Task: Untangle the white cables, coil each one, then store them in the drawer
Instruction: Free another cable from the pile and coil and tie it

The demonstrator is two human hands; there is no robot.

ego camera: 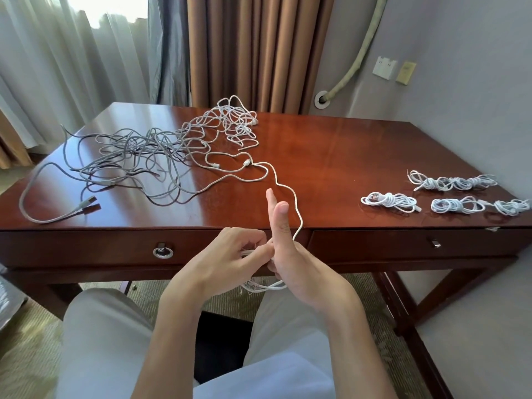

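We count two hands (230,254), one desk (345,156) with two drawers (115,249), one tangled heap of cables (161,148), five coiled bundles (388,201), one cable being wound (288,191), and two wall plates (384,67).

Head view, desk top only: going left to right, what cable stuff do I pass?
Loose USB plug ends → grey tangle → white tangle → white cable running to the hands → nearest coiled bundle → the other coiled bundles by the right edge.
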